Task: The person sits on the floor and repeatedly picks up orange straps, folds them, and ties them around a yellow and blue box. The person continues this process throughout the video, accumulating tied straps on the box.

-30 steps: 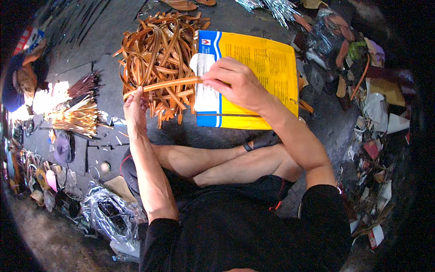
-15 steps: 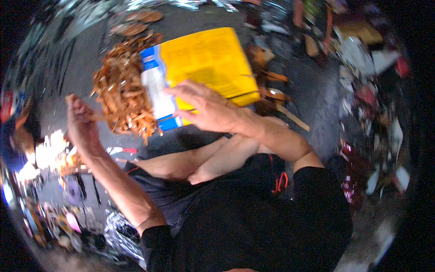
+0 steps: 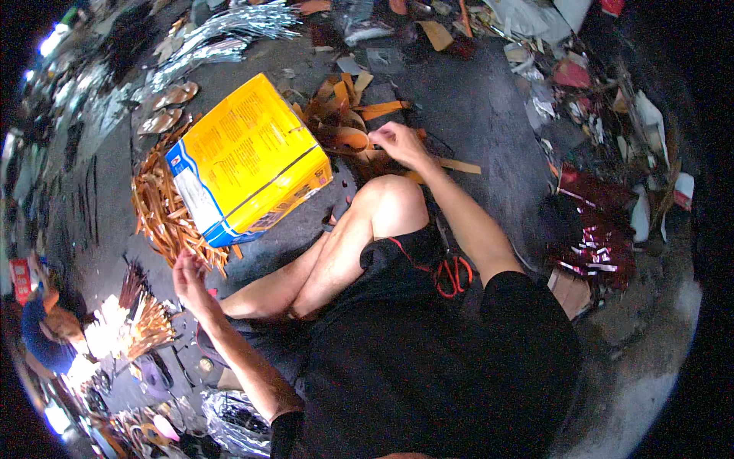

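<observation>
A yellow cardboard box (image 3: 245, 145) with a blue and white end rests tilted on a heap of shiny brown strips (image 3: 157, 206), left of my bent knee. My right hand (image 3: 401, 145) has crossed past the box to a loose bunch of orange-brown strips (image 3: 336, 115). Its fingers pinch at the edge of a curled brown strip (image 3: 353, 139). Beside the near end of the strip heap is my left hand (image 3: 191, 279), its fingers drawn together; anything between them is too small to make out.
Red-handled scissors (image 3: 455, 277) lie by my right thigh. Flat brown oval pieces (image 3: 172, 96) are beyond the box. At the left a person in a blue cap (image 3: 46, 325) is near a bright strip bundle (image 3: 130, 329). Scraps and dark red shiny strips (image 3: 592, 245) spread along the right.
My right hand has left the box and moved right to the orange-brown strips. The left hand has come nearer to me. The view has turned, so the box appears farther left and more tilted.
</observation>
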